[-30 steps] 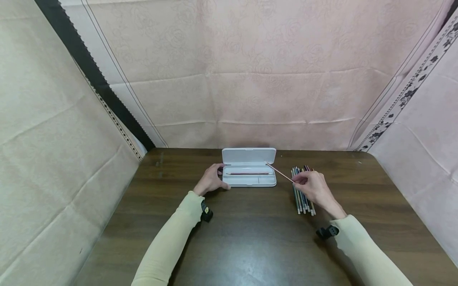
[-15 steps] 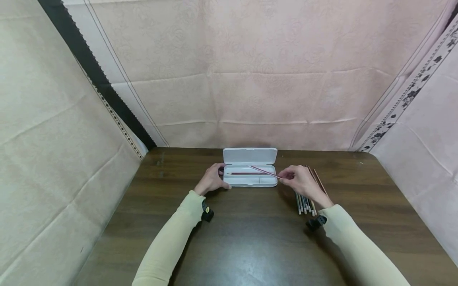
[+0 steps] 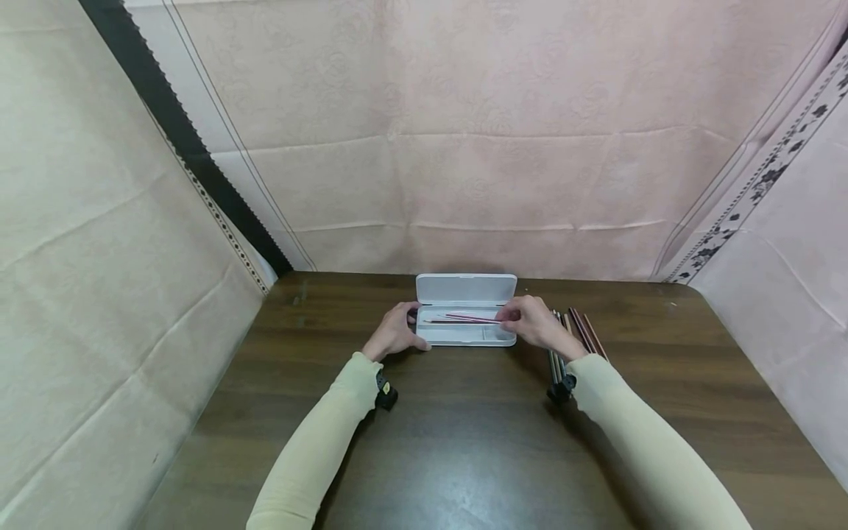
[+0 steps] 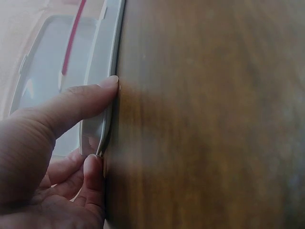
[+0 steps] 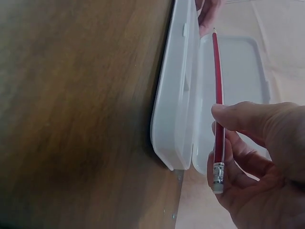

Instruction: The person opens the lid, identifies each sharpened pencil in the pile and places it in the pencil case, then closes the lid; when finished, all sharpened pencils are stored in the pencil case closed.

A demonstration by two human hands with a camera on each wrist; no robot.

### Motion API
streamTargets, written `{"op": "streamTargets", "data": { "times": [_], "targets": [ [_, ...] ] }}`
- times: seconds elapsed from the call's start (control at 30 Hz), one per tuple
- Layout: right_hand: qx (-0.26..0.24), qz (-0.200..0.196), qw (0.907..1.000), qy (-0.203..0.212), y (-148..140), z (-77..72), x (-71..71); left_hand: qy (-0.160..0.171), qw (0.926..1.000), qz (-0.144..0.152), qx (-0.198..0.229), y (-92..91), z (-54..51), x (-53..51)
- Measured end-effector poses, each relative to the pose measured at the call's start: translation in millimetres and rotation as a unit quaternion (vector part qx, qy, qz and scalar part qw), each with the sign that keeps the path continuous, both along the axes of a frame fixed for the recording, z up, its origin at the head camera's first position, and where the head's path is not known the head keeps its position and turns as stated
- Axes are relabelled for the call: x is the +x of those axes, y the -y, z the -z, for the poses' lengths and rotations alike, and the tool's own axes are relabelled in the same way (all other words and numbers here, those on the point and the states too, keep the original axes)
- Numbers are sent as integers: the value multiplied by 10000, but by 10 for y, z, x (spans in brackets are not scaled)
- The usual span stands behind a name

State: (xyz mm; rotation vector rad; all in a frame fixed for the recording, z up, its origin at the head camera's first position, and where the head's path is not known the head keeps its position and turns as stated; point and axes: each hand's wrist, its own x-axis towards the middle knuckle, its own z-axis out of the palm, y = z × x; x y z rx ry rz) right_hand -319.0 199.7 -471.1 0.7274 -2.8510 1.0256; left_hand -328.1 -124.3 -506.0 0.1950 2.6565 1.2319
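Note:
A white pencil case (image 3: 467, 341) lies with its lid (image 3: 467, 288) raised at the table's back edge. My left hand (image 3: 395, 331) grips the case's left end, thumb along the front wall in the left wrist view. Between thumb and fingers my right hand (image 3: 534, 322) pinches a red pencil (image 5: 218, 76) with a white eraser, held over the right part of the case. Another pencil (image 3: 440, 322) lies in the case's rear compartment. Several more pencils (image 3: 555, 368) lie to the right of the case, partly hidden under my right wrist.
The brown wooden table (image 3: 464, 442) extends in front of the case. Pale cloth (image 3: 477, 184) hangs behind the table, with more cloth at the left and right sides. Reddish pencils (image 3: 586, 333) lie at the right of the bunch, beside my right forearm.
My right hand has moved left from the pencil bunch to the case, bringing the red pencil over the compartment and nearly level. My left hand keeps its grip on the case.

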Motion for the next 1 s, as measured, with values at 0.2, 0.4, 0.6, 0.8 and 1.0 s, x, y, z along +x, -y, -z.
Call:
{"op": "streamTargets", "data": {
  "times": [0.2, 0.4, 0.6, 0.8, 1.0],
  "targets": [
    [165, -21, 9997, 165, 125, -7, -161, -46, 10000, 16, -3, 7, 0, -14],
    [327, 6, 9994, 145, 207, 37, -279, -114, 9999, 77, -7, -5, 16, -23],
    [383, -118, 9992, -26, 280, 110, -300, -108, 9999, 66, -25, -13, 36, 1],
    [494, -204, 9981, -314, 345, 156, -293, -82, 10000, 39, -21, -4, 34, 1],
    [582, -160, 9973, -418, 390, 186, -298, 6, 10000, -7, 20, 2, 18, 8]
  ]
}}
